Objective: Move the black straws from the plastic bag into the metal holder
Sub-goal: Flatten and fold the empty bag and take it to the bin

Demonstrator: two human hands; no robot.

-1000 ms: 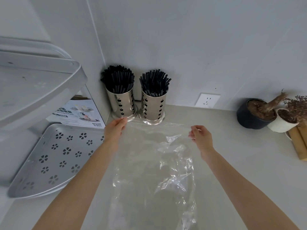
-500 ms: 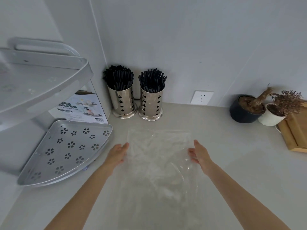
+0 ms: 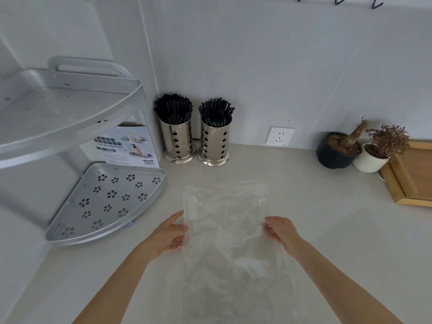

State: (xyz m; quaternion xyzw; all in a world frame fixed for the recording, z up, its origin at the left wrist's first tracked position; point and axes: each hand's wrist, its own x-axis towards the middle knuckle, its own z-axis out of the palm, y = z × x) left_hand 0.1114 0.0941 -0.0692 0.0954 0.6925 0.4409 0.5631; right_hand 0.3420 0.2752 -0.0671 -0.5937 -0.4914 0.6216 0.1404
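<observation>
Two shiny metal holders stand in the back corner, the left holder (image 3: 178, 142) and the right holder (image 3: 214, 145). Each is packed with upright black straws (image 3: 173, 111), with the second bunch of straws (image 3: 216, 112) in the right one. A clear plastic bag (image 3: 225, 220) lies flat and crumpled on the counter in front of them; no straws show inside it. My left hand (image 3: 169, 237) pinches the bag's left edge. My right hand (image 3: 279, 231) pinches its right edge.
A grey two-tier corner rack (image 3: 105, 202) with flower cut-outs stands at the left, a printed box (image 3: 124, 148) behind it. At the right are a dark pot (image 3: 336, 152), a white pot (image 3: 371, 160) with dry plants, and a wooden tray (image 3: 411, 176). A wall socket (image 3: 279, 136) sits behind.
Both hands pulled back toward me from the holders and laid the bag flat on the counter. They now grip its side edges lower down.
</observation>
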